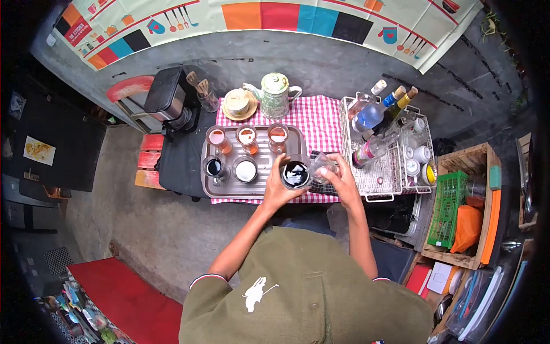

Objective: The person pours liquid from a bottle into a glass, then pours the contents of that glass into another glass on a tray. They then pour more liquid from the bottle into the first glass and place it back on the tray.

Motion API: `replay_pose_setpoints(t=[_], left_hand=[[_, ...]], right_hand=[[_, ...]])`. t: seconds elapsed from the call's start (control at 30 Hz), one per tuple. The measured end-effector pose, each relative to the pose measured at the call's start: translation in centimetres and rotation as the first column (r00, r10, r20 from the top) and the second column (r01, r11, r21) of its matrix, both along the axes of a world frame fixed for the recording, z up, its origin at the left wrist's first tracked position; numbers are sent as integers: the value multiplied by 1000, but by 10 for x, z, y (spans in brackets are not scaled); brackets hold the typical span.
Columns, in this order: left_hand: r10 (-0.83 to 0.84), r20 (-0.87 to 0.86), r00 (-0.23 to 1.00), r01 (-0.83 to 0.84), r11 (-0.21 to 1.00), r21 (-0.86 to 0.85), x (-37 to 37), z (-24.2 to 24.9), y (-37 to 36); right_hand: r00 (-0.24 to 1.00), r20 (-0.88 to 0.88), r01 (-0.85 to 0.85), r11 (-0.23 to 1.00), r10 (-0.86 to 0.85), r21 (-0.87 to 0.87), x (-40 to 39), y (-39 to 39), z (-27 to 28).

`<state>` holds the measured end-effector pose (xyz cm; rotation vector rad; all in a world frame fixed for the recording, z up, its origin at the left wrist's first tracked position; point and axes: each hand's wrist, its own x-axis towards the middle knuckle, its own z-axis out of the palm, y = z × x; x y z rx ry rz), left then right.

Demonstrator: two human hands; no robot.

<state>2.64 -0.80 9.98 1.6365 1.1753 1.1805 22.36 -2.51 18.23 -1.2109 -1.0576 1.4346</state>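
Note:
My left hand [276,192] is wrapped round a glass of dark liquid [295,175], held over the right front edge of the brown serving tray [229,192]. Close beside it, my right hand [346,184] grips a small clear glass [321,164], which is tilted toward the dark one; its contents I cannot make out. On the tray stand three glasses of reddish drink, the nearest to my hands being the right one [278,135]. In front of them sit a glass mug of dark liquid [213,167] and a glass with a white top [246,171].
Behind the tray are a green patterned teapot [275,92] and a cup on a saucer [239,104]. A coffee maker [166,97] stands left. To the right, a white wire rack [381,182] holds bottles and jars. A checkered cloth [321,123] covers the table.

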Motion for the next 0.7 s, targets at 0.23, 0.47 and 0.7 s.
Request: replay_pose_setpoints(t=[0.23, 0.47, 0.7], left_hand=[[72, -117, 990, -68, 997, 45, -8, -33, -2], [95, -209, 973, -95, 995, 8, -21, -79, -4], [117, -197, 973, -123, 992, -18, -20, -109, 2]], right_hand=[[997, -77, 23, 999, -25, -35, 3, -12, -22], [994, -91, 59, 996, -65, -62, -1, -21, -38], [993, -95, 60, 988, -74, -139, -4, -29, -45]])
